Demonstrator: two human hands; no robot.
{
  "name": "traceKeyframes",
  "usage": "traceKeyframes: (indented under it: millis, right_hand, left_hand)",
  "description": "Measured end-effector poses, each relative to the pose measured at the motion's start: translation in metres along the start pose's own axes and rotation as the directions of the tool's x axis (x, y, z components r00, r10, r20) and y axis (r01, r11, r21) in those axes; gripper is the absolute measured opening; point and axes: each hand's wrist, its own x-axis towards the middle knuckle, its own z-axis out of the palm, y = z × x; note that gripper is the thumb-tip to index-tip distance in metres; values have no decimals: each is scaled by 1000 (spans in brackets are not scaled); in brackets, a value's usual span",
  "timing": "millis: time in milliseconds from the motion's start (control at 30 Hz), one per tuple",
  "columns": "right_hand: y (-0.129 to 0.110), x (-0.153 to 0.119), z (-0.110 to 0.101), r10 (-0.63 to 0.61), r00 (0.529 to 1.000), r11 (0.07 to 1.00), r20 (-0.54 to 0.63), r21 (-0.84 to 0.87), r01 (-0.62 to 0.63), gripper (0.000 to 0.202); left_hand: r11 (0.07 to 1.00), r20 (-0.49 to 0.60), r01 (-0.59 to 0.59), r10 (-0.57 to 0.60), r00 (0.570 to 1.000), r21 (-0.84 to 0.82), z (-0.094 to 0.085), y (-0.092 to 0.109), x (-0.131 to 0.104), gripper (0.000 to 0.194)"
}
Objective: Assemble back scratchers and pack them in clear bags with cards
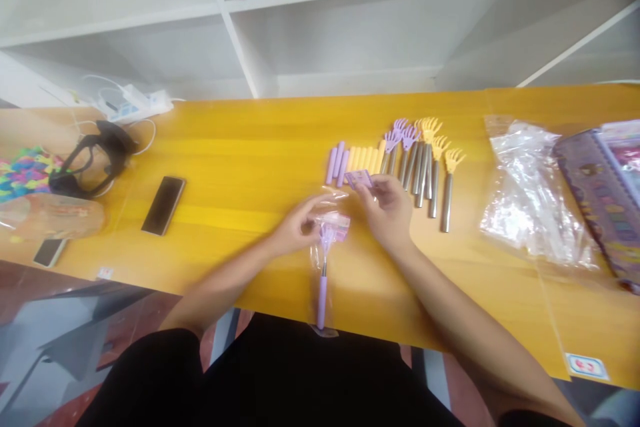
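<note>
My left hand is closed on the upper part of a clear plastic bag. Inside the bag is a back scratcher with a purple claw, a metal shaft and a purple grip, claw end away from me. A pink-purple printed piece shows beside the claw. Between the thumb and fingers of my right hand is a small purple printed card, held just above and right of the bag. Past that hand lie several metal-shafted claws, purple and yellow, next to loose yellow grips and purple grips.
On the right lie a pile of clear bags and a purple patterned box. To the left are a phone, a black strap-like object, colourful small pieces and a power strip. White shelving stands behind the table.
</note>
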Motion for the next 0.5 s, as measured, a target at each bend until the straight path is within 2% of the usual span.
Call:
traceKeyframes:
  millis: [133, 300, 400, 500]
  right_hand:
    - [-1, -1, -2, -72, 997, 997, 11, 4, 72, 29]
    - [-7, -7, 0, -159, 974, 975, 159, -133, 181, 13]
    - [-11, -6, 1, -214, 958, 958, 192, -148, 244, 6]
    - [-12, -3, 0, -215, 955, 952, 205, -175, 252, 6]
  left_hand:
    - [997, 88, -34, 40, 995, -64, -4, -5, 0, 72]
    - [950, 40, 30, -18, 999, -310, -6, -7, 3, 71]
    - [914, 17, 82, -82, 996, -397, -6, -7, 5, 72]
    - [893, 20, 117, -120, 993, -436, -8, -6, 5, 76]
